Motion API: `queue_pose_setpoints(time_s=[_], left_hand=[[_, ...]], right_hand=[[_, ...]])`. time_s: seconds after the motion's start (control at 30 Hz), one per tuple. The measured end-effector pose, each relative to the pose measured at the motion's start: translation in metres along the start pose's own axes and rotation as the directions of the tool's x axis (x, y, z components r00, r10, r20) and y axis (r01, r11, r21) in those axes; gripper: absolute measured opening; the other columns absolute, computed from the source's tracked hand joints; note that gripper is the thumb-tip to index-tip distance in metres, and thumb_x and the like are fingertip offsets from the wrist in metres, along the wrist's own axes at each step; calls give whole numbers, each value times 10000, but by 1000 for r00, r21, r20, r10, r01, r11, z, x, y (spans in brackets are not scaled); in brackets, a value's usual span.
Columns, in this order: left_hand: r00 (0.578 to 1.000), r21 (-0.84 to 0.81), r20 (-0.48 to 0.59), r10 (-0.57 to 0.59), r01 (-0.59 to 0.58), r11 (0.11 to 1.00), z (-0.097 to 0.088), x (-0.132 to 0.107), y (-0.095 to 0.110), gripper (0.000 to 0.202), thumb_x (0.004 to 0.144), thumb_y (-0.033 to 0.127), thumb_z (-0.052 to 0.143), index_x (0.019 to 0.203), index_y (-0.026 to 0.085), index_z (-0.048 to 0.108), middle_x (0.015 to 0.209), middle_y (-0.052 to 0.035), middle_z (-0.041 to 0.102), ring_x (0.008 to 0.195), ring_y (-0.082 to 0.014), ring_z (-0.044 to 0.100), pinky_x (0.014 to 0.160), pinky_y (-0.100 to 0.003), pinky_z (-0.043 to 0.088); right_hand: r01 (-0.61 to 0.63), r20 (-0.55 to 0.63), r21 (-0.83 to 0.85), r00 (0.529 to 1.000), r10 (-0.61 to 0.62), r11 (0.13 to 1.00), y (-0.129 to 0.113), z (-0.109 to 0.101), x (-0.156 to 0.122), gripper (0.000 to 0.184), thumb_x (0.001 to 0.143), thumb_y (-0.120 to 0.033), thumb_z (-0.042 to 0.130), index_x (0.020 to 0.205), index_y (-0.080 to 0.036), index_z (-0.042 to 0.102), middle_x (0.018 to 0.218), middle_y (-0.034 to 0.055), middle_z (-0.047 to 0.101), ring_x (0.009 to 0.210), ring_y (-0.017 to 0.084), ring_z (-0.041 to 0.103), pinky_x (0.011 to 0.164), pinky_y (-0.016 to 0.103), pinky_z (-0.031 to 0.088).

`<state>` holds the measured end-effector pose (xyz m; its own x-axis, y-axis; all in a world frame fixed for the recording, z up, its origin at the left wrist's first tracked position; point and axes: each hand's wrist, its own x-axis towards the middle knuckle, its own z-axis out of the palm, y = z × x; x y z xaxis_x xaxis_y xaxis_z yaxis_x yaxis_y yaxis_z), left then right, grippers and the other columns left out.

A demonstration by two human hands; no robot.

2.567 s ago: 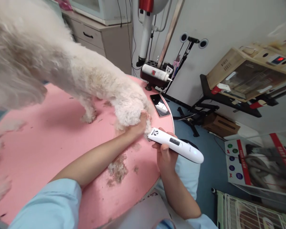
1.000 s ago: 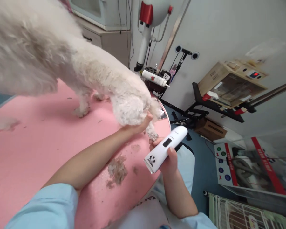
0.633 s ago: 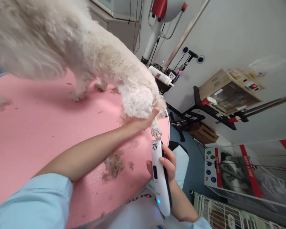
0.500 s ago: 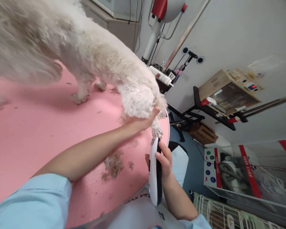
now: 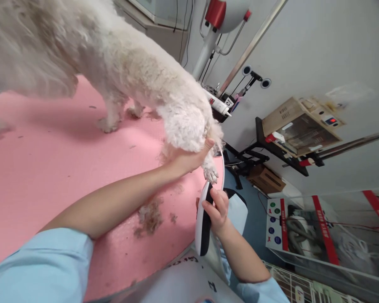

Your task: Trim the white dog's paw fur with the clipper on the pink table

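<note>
A light, curly-coated dog stands on a pink grooming table. My left hand is wrapped round one of its legs near the table's right edge, most of the fingers hidden behind the leg. Below that hand hangs the dog's paw, toes and claws showing. In my right hand is a white and black hair clipper, its head end up at the tip of the paw. Clumps of cut fur lie on the table below my left forearm.
A white tube rests in a black holder past the table's far edge. Against the wall, a wooden cabinet sits on a black stand. A clear-sided case and a white wire cage are at lower right.
The clipper has turned, so more of its black side shows, and its rear end has risen slightly. My left hand keeps its hold on the leg. The view has shifted a little.
</note>
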<state>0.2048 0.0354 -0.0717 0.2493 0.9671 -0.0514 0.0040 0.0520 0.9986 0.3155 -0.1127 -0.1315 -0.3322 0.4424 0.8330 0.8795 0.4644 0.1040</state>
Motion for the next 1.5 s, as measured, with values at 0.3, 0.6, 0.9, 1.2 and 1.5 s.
queue_pose_setpoints(time_s=[0.3,0.6,0.9,1.2,1.5], left_hand=[[999,18,10,40,-40,999,-1,3,-2,590,683,779,552,702,194,628,678,-108,697,1038,-299,674,783,-324,561],[988,94,47,145,-149,984,-3,6,-4,552,746,746,515,712,210,642,687,-99,698,1115,-283,641,967,-364,510],[985,91,-23,170,-167,982,-6,5,8,721,752,782,456,1102,183,651,1221,-138,662,1338,-287,476,1166,-414,326],[990,29,-19,139,-138,990,-8,3,17,666,797,711,491,1181,187,638,1332,-119,610,1333,-270,486,1151,-394,341],[996,8,-16,92,-92,996,-10,2,20,595,778,715,506,1025,203,681,1204,-123,682,1247,-273,562,1087,-379,412]], right_hand=[[8,-63,-10,998,-9,1000,2,7,-2,295,793,-62,643,1013,-252,594,1534,46,398,1103,206,591,711,355,555],[-145,133,243,984,115,959,-3,-9,17,313,862,-167,594,1164,-241,561,1431,112,519,1085,222,629,758,371,579],[-611,121,603,705,698,513,-44,-6,16,500,834,-471,671,1219,-292,409,1290,133,580,676,146,710,537,294,605],[-518,-102,406,793,600,753,-42,-1,16,479,792,-315,751,1154,-278,439,1201,88,625,1040,246,692,755,404,632],[-494,-151,428,787,599,757,-45,7,15,482,817,-310,722,1186,-276,414,1216,121,609,1084,282,672,762,454,633]])
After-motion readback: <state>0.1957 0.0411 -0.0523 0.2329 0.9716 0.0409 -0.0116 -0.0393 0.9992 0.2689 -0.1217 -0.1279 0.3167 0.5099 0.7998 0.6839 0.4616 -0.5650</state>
